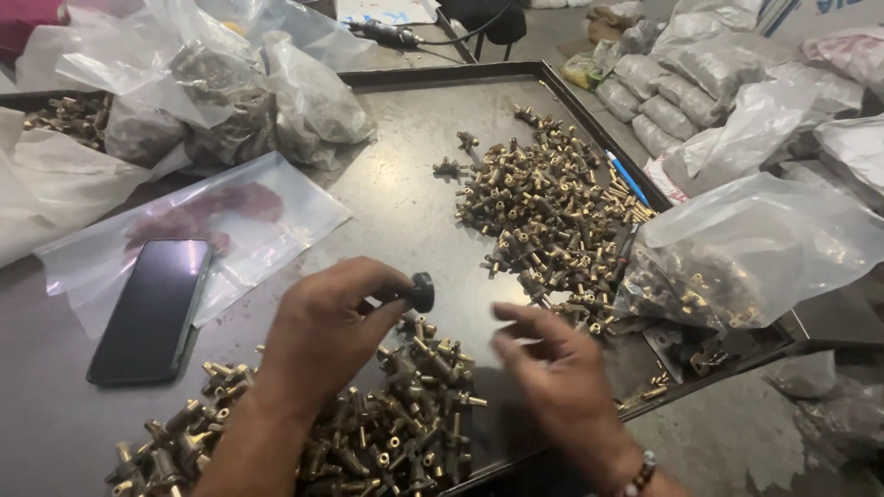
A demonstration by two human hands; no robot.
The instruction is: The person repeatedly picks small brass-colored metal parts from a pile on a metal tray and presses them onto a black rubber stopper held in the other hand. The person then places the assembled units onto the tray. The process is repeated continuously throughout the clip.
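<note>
- My left hand (322, 322) is over the near edge of the bench (405, 202); its fingers are clamped on a small fitting with a round black knob (422, 292), which sticks out to the right of my fingertips, lifted off the bench.
- My right hand (552, 368) hovers just beside it, nearer the bench's right edge; its fingers are apart and loosely curled, holding nothing that I can see; a beaded bracelet (642, 474) sits at that wrist.
- Below both hands, along the near edge, lies a heap of brass fittings (405, 433), partly hidden by my left forearm.
- A second, wider pile of brass fittings (552, 212) spreads toward the right edge of the bench, with a few strays at its far-left side; a blue pen (627, 177) lies against the raised right rim.
- A clear plastic bag of brass parts (737, 258) slumps over the right edge, touching that pile.
- A dark phone (152, 308) lies face up near the left edge, resting partly on a flat clear plastic bag (276, 207).
- At the far-left corner, several crumpled clear bags (230, 92) holding more brass parts are bunched together.
- Beyond the right rim, off the bench, filled plastic bags (672, 92) are stacked.
</note>
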